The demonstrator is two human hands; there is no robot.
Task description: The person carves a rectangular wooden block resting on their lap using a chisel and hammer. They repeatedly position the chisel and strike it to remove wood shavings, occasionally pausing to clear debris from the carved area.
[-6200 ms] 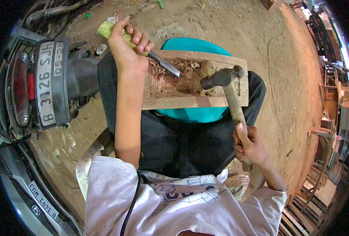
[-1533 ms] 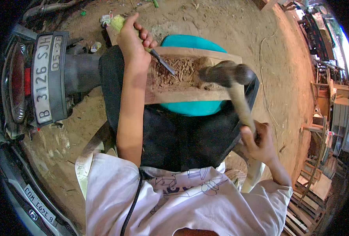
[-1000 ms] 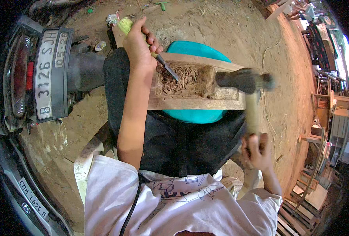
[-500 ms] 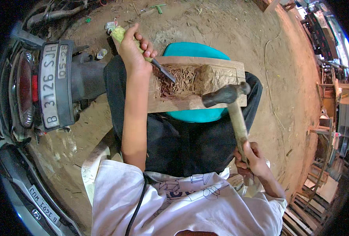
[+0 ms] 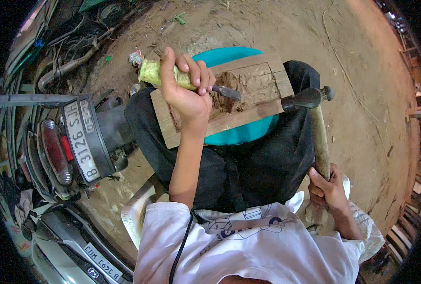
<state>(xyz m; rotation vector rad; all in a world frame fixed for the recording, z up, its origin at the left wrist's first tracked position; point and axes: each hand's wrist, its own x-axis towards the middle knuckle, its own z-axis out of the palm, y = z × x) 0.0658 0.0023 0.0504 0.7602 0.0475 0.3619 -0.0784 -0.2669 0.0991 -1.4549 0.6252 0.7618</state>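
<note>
My left hand point(image 5: 187, 92) is closed round the yellow-green handle of a chisel point(image 5: 228, 93), its dark blade lying low across the carved hollow. Under it a rectangular wooden board point(image 5: 262, 78) lies at a slant over my lap, with a rough recess cut into its face. My forearm and hand cover the recess's left part. A hammer point(image 5: 320, 137) with a dark metal head and pale wooden handle is gripped in my right hand point(image 5: 330, 188). The hammer head hangs by the board's lower right corner, over my right knee.
Beneath the board shows a round teal seat or lid point(image 5: 229, 56). A parked motorcycle point(image 5: 56, 151) stands close on the left, with a second vehicle point(image 5: 80, 251) at lower left. A thin cord point(image 5: 348, 71) runs over the dirt ground, and slatted wood point(image 5: 409, 222) lies far right.
My left hand and the chisel have shifted right along the board, the blade now flatter. The board has tilted, its right end higher. Fewer loose chips show in the hollow. The hammer has moved right.
</note>
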